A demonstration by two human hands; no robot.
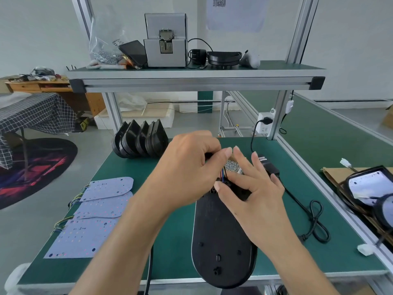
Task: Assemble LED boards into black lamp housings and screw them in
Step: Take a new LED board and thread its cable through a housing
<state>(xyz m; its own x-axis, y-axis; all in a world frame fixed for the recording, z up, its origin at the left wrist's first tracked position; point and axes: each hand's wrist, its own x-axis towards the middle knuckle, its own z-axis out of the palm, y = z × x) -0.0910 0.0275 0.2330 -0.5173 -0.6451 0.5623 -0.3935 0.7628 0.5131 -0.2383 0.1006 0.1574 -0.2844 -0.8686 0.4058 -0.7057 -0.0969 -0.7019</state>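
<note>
While we look down at the green desk [174,241], we count three LED boards [93,216] fanned in an overlapping stack at the left, pale with rows of small dots and thin wires trailing off their left edges. At the far left edge of the desk five black lamp housings [141,139] stand on edge, leaning against one another. One more black lamp housing [221,241] lies flat in front of us, its near end overhanging the desk edge. Our left hand [187,167] and right hand [253,188] meet over its far end: the left pinches something dark between thumb and forefinger, and the right hand's thumb and fingers curl around the housing's neck, where blue and black wires [223,174] rise between the two hands. Just behind the hands sits a small heap of silver screws [232,165]. A black adapter [268,167] with a white label too blurred to read lies just beyond the right hand, its cord [314,220] looping toward the right. Up on the shelf [195,78] stands one grey machine [165,41].
</note>
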